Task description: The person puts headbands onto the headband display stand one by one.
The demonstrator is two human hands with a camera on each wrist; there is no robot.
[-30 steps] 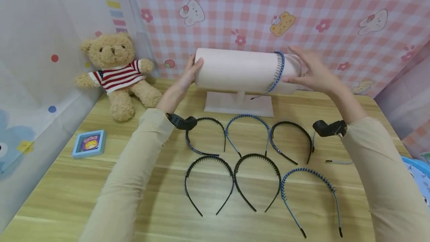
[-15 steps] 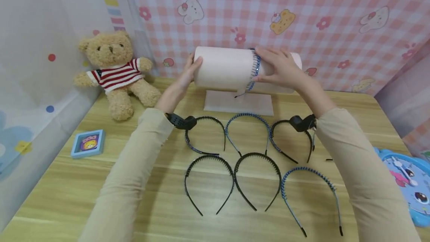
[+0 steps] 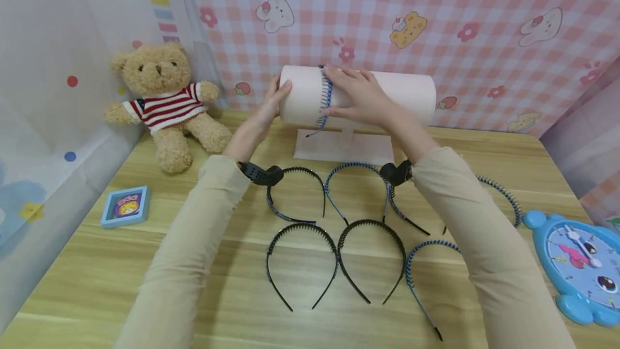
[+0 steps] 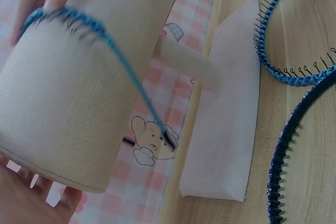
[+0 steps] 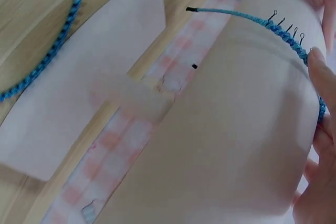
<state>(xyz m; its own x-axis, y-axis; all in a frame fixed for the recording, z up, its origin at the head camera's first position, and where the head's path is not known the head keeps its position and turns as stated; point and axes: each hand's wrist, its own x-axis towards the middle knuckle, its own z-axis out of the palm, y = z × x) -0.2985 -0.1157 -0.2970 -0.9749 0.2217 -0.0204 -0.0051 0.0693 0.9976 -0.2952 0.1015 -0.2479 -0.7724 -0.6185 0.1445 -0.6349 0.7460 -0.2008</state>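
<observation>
A pale pink padded headband stand (image 3: 407, 93), a horizontal cylinder on a flat base (image 3: 310, 147), stands at the back. My left hand (image 3: 263, 112) holds the cylinder's left end, thumb in front and the fingers partly hidden behind. A blue toothed headband (image 3: 326, 96) sits around the cylinder near that end, its tips hanging below. Against its right side my right hand (image 3: 363, 98) presses, fingers spread over the top and thumb on the front. In the right wrist view the thumb (image 5: 320, 72) touches the headband's edge. The left wrist view shows the headband blurred.
On the table lie several headbands, including black ones (image 3: 372, 222) and a blue one (image 3: 357, 165). A teddy bear (image 3: 167, 106) sits at the left behind a small blue frame (image 3: 125, 207). A blue clock (image 3: 581, 263) lies at the right edge, partly covered by no arm.
The blue headband has slid left along the cylinder, from near its right end to near its left end, with my right hand moving beside it. My left hand stays in place.
</observation>
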